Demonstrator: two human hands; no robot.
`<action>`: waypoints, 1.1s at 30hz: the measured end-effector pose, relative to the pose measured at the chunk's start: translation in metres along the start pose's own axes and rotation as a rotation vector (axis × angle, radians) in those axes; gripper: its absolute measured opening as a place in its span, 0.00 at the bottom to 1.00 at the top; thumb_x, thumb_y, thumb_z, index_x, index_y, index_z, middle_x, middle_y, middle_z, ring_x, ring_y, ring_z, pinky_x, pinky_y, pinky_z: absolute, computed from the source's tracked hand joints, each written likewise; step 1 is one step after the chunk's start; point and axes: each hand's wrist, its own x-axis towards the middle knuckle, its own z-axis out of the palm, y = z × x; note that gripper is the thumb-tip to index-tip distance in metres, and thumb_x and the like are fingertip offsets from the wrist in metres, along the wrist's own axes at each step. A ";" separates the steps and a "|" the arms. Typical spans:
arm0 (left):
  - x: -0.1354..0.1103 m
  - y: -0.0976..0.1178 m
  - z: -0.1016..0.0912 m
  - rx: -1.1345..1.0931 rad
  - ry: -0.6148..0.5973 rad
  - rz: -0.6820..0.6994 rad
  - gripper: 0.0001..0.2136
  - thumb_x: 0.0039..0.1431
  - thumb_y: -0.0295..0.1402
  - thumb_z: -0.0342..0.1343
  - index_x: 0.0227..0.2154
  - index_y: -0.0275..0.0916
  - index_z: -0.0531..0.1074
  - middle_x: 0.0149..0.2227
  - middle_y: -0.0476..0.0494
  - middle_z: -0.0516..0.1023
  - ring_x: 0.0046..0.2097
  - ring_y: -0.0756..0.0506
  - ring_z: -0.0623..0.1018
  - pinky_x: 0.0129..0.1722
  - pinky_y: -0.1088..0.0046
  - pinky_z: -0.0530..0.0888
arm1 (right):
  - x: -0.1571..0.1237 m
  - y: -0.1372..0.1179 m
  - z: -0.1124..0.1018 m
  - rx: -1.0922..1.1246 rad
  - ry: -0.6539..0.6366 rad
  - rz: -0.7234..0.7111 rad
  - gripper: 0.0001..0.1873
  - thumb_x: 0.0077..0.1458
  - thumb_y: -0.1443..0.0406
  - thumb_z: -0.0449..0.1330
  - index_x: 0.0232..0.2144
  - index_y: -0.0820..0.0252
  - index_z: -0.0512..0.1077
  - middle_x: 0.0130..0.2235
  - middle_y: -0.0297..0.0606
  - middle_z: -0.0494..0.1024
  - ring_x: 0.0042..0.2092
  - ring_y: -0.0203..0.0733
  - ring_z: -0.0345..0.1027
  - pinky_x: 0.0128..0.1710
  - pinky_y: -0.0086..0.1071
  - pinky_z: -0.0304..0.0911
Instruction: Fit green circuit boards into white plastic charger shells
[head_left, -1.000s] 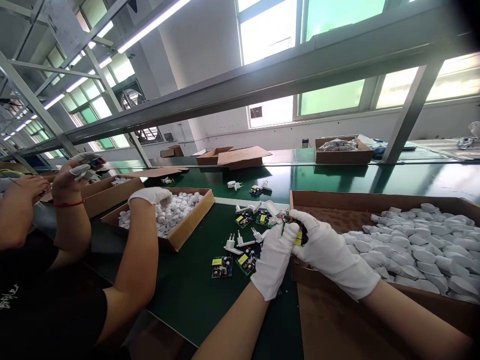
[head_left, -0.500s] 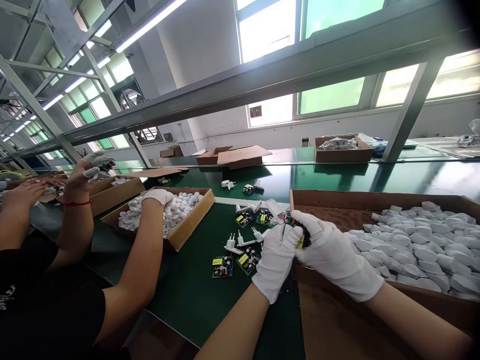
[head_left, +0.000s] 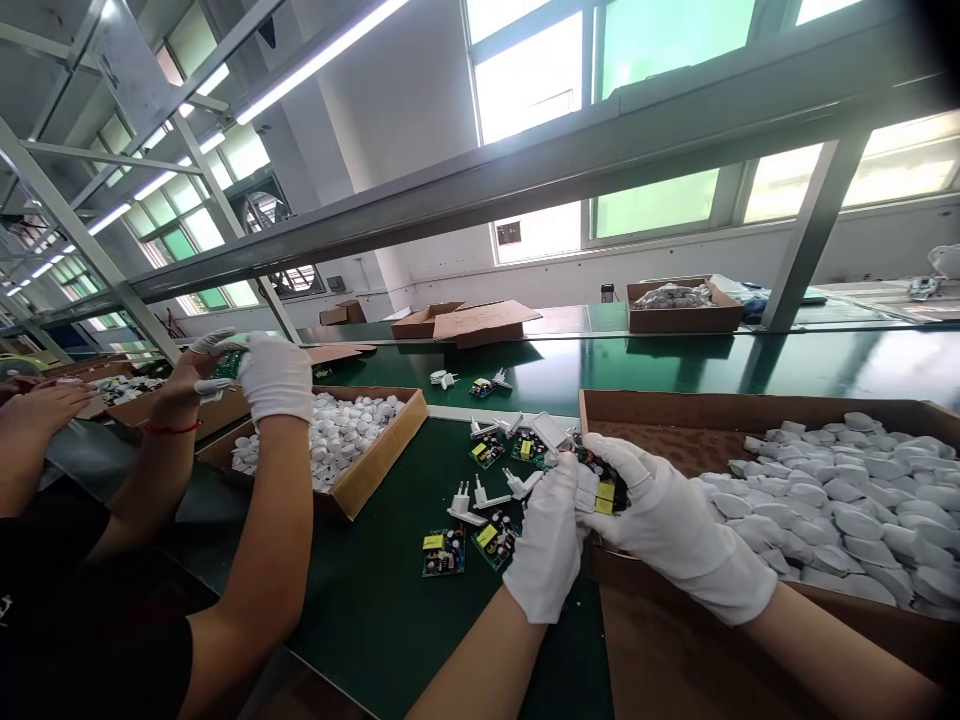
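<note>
**Factory assembly line**

A long green conveyor belt (head_left: 390,590) is flanked by cardboard boxes (head_left: 375,465) of white plastic shells (head_left: 825,500). Loose circuit boards (head_left: 444,552) and plug parts (head_left: 465,500) are scattered on it. Strip lights (head_left: 315,60) and steel racking (head_left: 525,170) are mounted overhead.

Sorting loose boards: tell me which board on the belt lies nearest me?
The green board at lower left, left of the left hand; the others lie farther up the belt.

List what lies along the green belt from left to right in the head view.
Co-worker's gloved hand → box of white round parts → loose circuit boards → left hand → right hand → box of white shells.
</note>
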 end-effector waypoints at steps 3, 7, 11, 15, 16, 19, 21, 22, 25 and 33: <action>-0.002 0.011 0.003 -0.049 -0.100 -0.068 0.08 0.41 0.25 0.62 0.23 0.36 0.67 0.26 0.49 0.68 0.32 0.51 0.70 0.32 0.81 0.69 | 0.000 0.001 -0.001 0.067 0.042 -0.012 0.21 0.42 0.63 0.54 0.43 0.60 0.61 0.39 0.43 0.73 0.37 0.43 0.68 0.35 0.36 0.66; 0.000 0.013 0.010 -0.260 -0.247 -0.321 0.13 0.45 0.31 0.61 0.19 0.33 0.61 0.18 0.55 0.56 0.19 0.59 0.59 0.17 0.88 0.61 | -0.002 0.000 -0.003 0.100 0.054 -0.041 0.23 0.41 0.61 0.55 0.43 0.60 0.61 0.38 0.43 0.72 0.38 0.45 0.68 0.37 0.38 0.65; 0.001 0.007 0.015 -0.267 -0.241 -0.203 0.14 0.43 0.32 0.62 0.19 0.34 0.59 0.19 0.55 0.55 0.19 0.59 0.57 0.17 0.88 0.59 | -0.005 0.002 -0.003 0.080 0.023 -0.039 0.28 0.39 0.57 0.58 0.44 0.61 0.60 0.39 0.45 0.72 0.39 0.48 0.67 0.37 0.42 0.64; -0.003 0.005 0.016 -0.188 -0.182 -0.093 0.09 0.47 0.34 0.58 0.26 0.36 0.65 0.23 0.52 0.62 0.23 0.55 0.63 0.25 0.82 0.65 | -0.004 0.007 -0.004 0.069 -0.114 -0.039 0.36 0.35 0.53 0.60 0.47 0.62 0.58 0.43 0.46 0.70 0.41 0.51 0.65 0.38 0.43 0.63; -0.004 0.007 0.016 -0.165 -0.164 -0.090 0.08 0.48 0.35 0.57 0.26 0.36 0.66 0.24 0.51 0.63 0.24 0.54 0.65 0.27 0.80 0.66 | -0.003 0.007 -0.004 0.062 -0.133 -0.050 0.37 0.35 0.52 0.60 0.47 0.62 0.58 0.43 0.46 0.70 0.41 0.50 0.65 0.38 0.43 0.63; -0.009 0.014 0.015 -0.121 -0.115 -0.117 0.08 0.43 0.30 0.61 0.24 0.36 0.67 0.24 0.50 0.65 0.27 0.53 0.67 0.31 0.80 0.66 | -0.001 0.005 -0.006 0.005 -0.100 -0.075 0.32 0.39 0.53 0.58 0.46 0.62 0.59 0.41 0.46 0.71 0.38 0.49 0.67 0.36 0.41 0.64; -0.010 0.016 0.015 -0.143 -0.116 -0.156 0.08 0.41 0.27 0.62 0.21 0.36 0.66 0.22 0.51 0.64 0.26 0.54 0.66 0.30 0.82 0.66 | 0.000 0.002 -0.007 -0.021 -0.061 -0.072 0.26 0.42 0.57 0.55 0.44 0.61 0.60 0.39 0.45 0.72 0.37 0.46 0.68 0.35 0.39 0.65; -0.009 0.016 0.015 -0.162 -0.124 -0.178 0.08 0.42 0.28 0.61 0.20 0.36 0.66 0.21 0.52 0.62 0.24 0.54 0.65 0.28 0.82 0.66 | 0.000 0.001 -0.006 -0.020 -0.051 -0.065 0.24 0.43 0.58 0.54 0.44 0.60 0.60 0.39 0.44 0.73 0.37 0.46 0.68 0.35 0.38 0.65; -0.004 0.011 0.017 -0.221 -0.139 -0.219 0.10 0.45 0.32 0.59 0.19 0.36 0.63 0.19 0.54 0.57 0.20 0.56 0.59 0.22 0.83 0.63 | -0.001 0.001 -0.005 0.010 -0.052 -0.043 0.25 0.42 0.60 0.55 0.44 0.59 0.60 0.39 0.43 0.72 0.38 0.45 0.68 0.36 0.38 0.64; -0.002 0.001 0.017 -0.197 -0.065 -0.066 0.11 0.43 0.33 0.62 0.23 0.35 0.65 0.23 0.52 0.61 0.22 0.57 0.62 0.22 0.85 0.64 | -0.002 0.005 -0.006 0.094 -0.166 0.007 0.36 0.34 0.54 0.61 0.46 0.62 0.59 0.42 0.46 0.70 0.40 0.49 0.66 0.36 0.42 0.65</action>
